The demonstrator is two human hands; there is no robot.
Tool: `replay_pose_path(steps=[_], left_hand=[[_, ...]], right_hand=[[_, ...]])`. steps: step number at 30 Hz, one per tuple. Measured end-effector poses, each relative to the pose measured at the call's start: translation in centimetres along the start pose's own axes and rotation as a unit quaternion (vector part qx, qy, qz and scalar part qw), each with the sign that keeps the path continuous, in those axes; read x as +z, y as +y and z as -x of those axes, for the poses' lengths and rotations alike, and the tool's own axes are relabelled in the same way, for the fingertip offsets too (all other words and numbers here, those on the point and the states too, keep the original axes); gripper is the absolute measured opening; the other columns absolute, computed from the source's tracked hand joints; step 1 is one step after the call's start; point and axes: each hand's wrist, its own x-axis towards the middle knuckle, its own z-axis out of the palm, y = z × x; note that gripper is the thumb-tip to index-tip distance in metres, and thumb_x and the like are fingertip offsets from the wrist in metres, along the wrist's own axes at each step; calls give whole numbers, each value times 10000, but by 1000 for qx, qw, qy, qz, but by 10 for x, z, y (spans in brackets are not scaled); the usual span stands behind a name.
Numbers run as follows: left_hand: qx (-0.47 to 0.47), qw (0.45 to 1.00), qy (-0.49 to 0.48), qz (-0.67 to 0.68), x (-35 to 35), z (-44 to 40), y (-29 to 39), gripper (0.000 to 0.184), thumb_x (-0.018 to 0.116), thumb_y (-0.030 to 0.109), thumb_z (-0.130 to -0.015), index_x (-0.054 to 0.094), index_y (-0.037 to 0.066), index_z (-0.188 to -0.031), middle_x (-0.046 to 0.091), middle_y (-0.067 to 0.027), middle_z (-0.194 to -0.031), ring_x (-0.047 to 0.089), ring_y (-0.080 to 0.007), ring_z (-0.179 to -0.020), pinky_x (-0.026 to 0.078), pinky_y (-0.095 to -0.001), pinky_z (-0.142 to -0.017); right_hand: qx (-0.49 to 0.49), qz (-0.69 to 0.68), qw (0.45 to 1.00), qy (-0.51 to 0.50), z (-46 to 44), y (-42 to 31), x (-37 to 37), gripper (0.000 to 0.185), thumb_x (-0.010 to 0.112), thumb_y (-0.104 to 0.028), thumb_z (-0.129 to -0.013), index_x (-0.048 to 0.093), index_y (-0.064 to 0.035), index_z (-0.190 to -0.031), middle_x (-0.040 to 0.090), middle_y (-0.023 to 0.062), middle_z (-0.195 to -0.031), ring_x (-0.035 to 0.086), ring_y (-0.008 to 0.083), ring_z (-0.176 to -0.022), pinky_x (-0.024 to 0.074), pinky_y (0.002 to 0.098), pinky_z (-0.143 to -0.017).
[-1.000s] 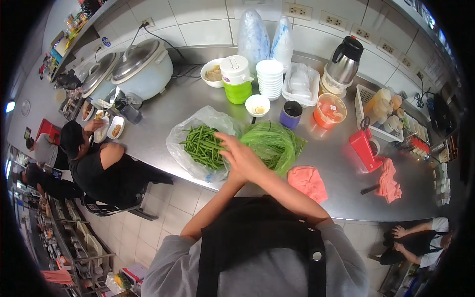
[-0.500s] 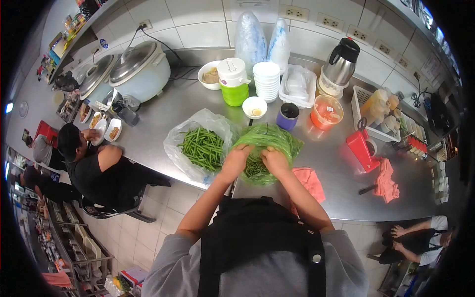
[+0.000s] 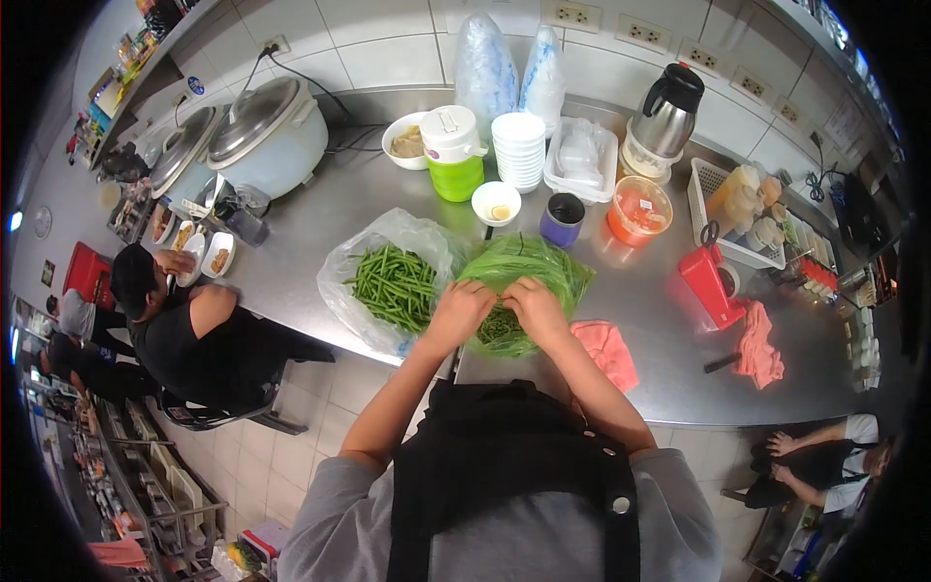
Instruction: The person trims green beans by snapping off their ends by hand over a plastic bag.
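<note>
My left hand [image 3: 465, 308] and my right hand [image 3: 532, 307] are close together over the near part of a green plastic bag [image 3: 551, 262]. Both have their fingers closed in a pinch, but what lies between the fingertips is too small to make out. Thin green bean trimmings [image 3: 497, 330] show inside the bag below my hands. To the left, beside my left hand, an opened clear plastic bag [image 3: 339, 267] holds a heap of cut green beans [image 3: 393, 283].
Behind the bags stand a small white bowl [image 3: 496, 204], a purple tumbler [image 3: 562, 221] and a green-and-white jug [image 3: 454, 160]. A pink cloth [image 3: 606, 351] lies right of the bag. A person in black [image 3: 194, 330] sits at the left, eating; another person's hands [image 3: 782, 458] show at lower right.
My hands have drawn closer together, their fingertips now nearly meeting above the green bag. The bags stay in place; the whole view has shifted slightly.
</note>
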Motion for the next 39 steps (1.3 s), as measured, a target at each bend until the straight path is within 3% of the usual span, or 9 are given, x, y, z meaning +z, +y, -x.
replay_pose_path(steps=[5,10,14,16,24,28,30,34,39], left_hand=[[-20,994,15,111,-6,-1,1,68,663,88,-821,641,31,-852,634,-95,-839,617,-268,-833,466,-367,-788],[-233,860,55,451,-5,1,2,216,580,190,-981,657,-12,-989,695,-49,-967,614,-120,-878,465,-268,-805],[-197,895,37,398,1,0,7,263,551,225,-1008,651,-14,-1051,688,-35,-962,620,-113,-881,479,-272,-810],[-216,820,-41,529,-1,-1,12,263,538,224,-1014,655,-3,-1075,687,-53,-1025,617,-114,-991,467,-275,-879],[-196,868,-26,456,14,7,14,175,606,135,-941,667,-13,-1013,683,-43,-936,619,-116,-846,487,-270,-781],[-157,943,18,293,22,13,19,159,648,106,-830,680,11,-953,644,-114,-856,614,-185,-756,486,-293,-712],[-161,946,16,281,40,26,11,183,627,137,-837,681,11,-959,655,-144,-875,629,-247,-775,491,-337,-708],[-113,964,44,237,41,35,16,283,589,261,-859,695,34,-989,685,-214,-944,647,-420,-870,496,-500,-737],[-131,987,51,73,46,34,5,263,622,262,-853,700,50,-987,684,-204,-921,649,-410,-863,498,-511,-765]], right_hand=[[13,-133,990,43,-3,-7,-9,88,684,-61,-821,684,-39,-906,655,104,-893,632,285,-852,505,370,-756],[101,-346,929,85,-9,-15,-19,103,613,-90,-934,645,-31,-1012,685,64,-907,616,147,-754,490,277,-706],[114,-474,864,124,-18,-18,-34,154,550,-144,-1002,567,-30,-1104,677,53,-919,590,84,-739,475,233,-675],[121,-463,868,132,-19,-14,-35,147,545,-140,-1003,561,-30,-1099,675,59,-918,588,85,-730,474,232,-671],[118,-439,882,125,-12,-21,-31,154,536,-142,-1003,564,-19,-1090,672,60,-913,593,85,-732,479,238,-675],[80,-266,958,65,0,-49,-32,133,589,-62,-923,614,-9,-1043,677,121,-964,666,227,-834,515,317,-762],[-130,-101,979,117,3,-57,-26,171,575,-15,-904,593,-11,-1074,671,135,-1007,656,266,-885,516,362,-786],[-217,-246,936,127,-7,-110,-35,191,600,-56,-890,614,-13,-1075,662,156,-1098,620,340,-1052,501,419,-881],[-129,-228,965,34,-48,-96,-3,189,587,-109,-907,600,-28,-1076,651,193,-1077,629,372,-983,507,424,-839]])
